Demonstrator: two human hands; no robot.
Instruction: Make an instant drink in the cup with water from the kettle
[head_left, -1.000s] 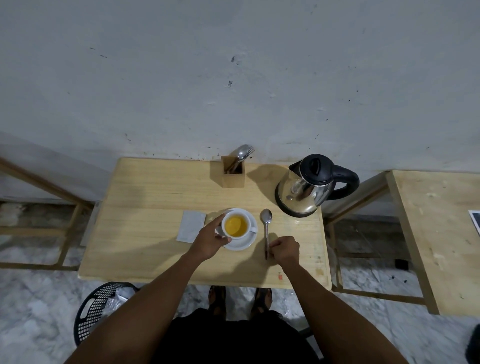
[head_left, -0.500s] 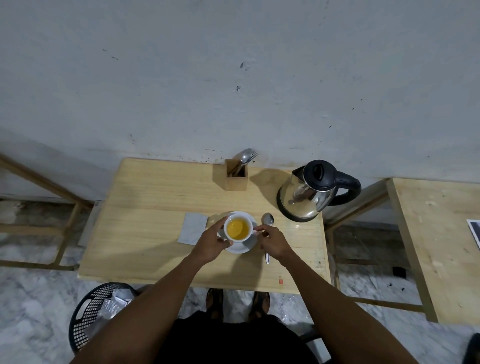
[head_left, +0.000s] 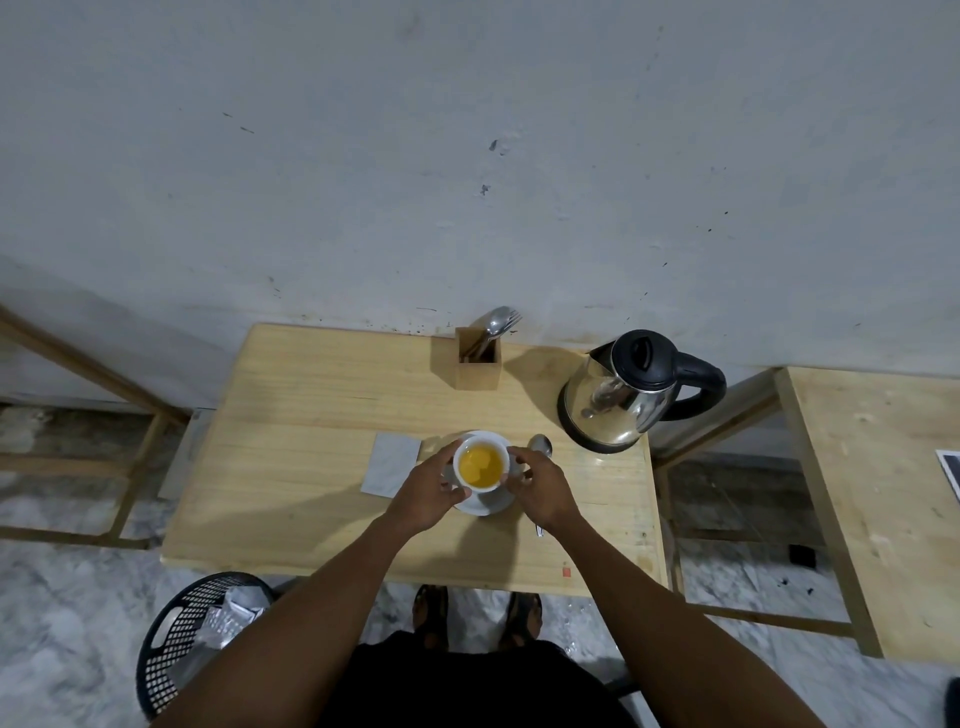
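A white cup (head_left: 481, 464) full of yellow-orange drink is raised a little above its white saucer (head_left: 488, 503) on the wooden table (head_left: 311, 415). My left hand (head_left: 428, 491) grips the cup's left side. My right hand (head_left: 543, 491) holds its right side, at the handle. A metal spoon (head_left: 540, 446) lies on the table just right of the saucer, mostly hidden under my right hand. The steel kettle (head_left: 618, 395) with black lid and handle stands at the table's back right, apart from both hands.
A grey sachet (head_left: 390, 464) lies flat left of the saucer. A wooden holder (head_left: 478, 364) with cutlery stands at the back by the wall. A black mesh bin (head_left: 197, 634) sits on the floor, front left. A second wooden table (head_left: 872, 493) is to the right.
My right hand let go of the spoon on the table and moved left to the cup. Both hands now hold the cup, lifted slightly off the saucer.
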